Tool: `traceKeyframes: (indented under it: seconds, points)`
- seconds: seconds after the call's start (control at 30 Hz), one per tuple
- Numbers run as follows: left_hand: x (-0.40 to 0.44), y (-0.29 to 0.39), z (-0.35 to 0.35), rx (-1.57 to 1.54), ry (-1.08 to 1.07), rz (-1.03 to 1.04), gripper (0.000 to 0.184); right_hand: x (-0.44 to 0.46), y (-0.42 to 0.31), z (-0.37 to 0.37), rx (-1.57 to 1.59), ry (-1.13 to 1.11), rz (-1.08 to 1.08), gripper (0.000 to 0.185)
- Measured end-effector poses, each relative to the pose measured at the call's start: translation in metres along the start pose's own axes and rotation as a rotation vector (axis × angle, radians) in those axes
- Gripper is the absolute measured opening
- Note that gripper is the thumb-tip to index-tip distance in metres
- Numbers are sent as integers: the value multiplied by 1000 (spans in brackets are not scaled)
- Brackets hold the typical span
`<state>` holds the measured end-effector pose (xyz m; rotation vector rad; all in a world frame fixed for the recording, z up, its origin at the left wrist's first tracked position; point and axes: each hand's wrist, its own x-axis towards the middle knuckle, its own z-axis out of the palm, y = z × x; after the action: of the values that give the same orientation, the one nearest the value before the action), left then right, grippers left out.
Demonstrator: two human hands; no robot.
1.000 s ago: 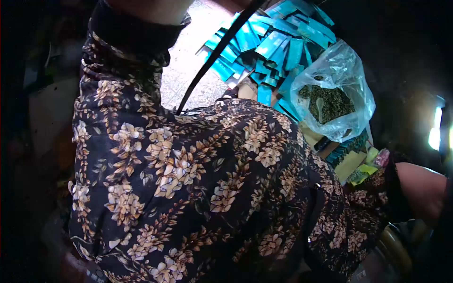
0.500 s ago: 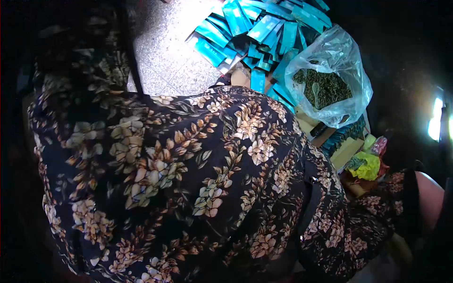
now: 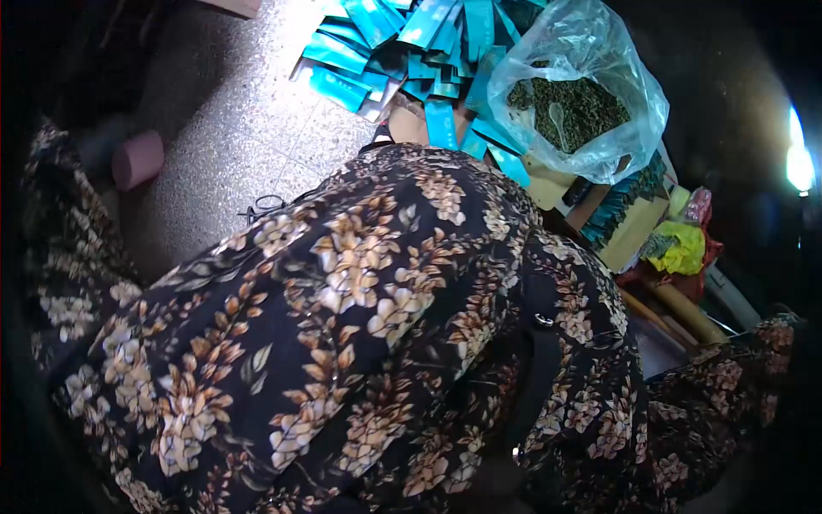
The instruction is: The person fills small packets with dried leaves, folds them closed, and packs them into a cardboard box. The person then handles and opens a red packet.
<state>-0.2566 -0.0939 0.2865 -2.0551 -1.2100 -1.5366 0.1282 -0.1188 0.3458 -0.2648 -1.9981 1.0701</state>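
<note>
Neither of my hands shows in the head view. Dark floral cloth covers my body point(image 3: 368, 343), with one sleeve point(image 3: 77, 231) at the left edge and another point(image 3: 719, 385) at the lower right. Beyond my lap, a clear plastic bag point(image 3: 638, 94) stands open, holding dark green dried leaves point(image 3: 582, 107). On the leaves lies a clear spoon point(image 3: 558, 124). Many flat teal packets point(image 3: 428, 34) are heaped left of the bag, at the top. More teal packets point(image 3: 612, 210) sit upright in a cardboard box point(image 3: 634, 236) below the bag.
A pink cylindrical object point(image 3: 138, 160) is on the speckled floor point(image 3: 231, 154) at left. Dark wiry loops point(image 3: 265, 206) show beside my lap. A yellow plastic wrapper point(image 3: 676, 248) and a cardboard-coloured roll point(image 3: 693, 313) lie at right. A bright light point(image 3: 798, 154) glares at the right edge.
The view has shifted, so the bag and packets appear higher. The left sleeve has moved outward, uncovering floor and the pink object. The bare skin at the right is out of sight.
</note>
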Motion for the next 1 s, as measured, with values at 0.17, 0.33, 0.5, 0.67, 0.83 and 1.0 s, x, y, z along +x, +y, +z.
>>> traceKeyframes:
  seconds: [0.17,0.33,0.5,0.67,0.83,1.0]
  points:
    - [5,9,-10,79,54,44,29,-12,-9,-3,-12,-6,-21,26]
    - [20,16,-25,173,128,128,32,-21,-14,-5,-35,-5,-89,26]
    - [39,24,-47,246,187,237,36,-39,-20,2,-59,35,-160,25]
    - [48,27,-58,257,282,287,39,-53,-40,5,-137,51,-168,25]
    - [38,40,-84,228,223,137,36,-55,-42,3,-127,-9,-144,25]
    - [8,38,-91,-167,-227,-417,37,-48,-40,-2,-111,-83,-164,25]
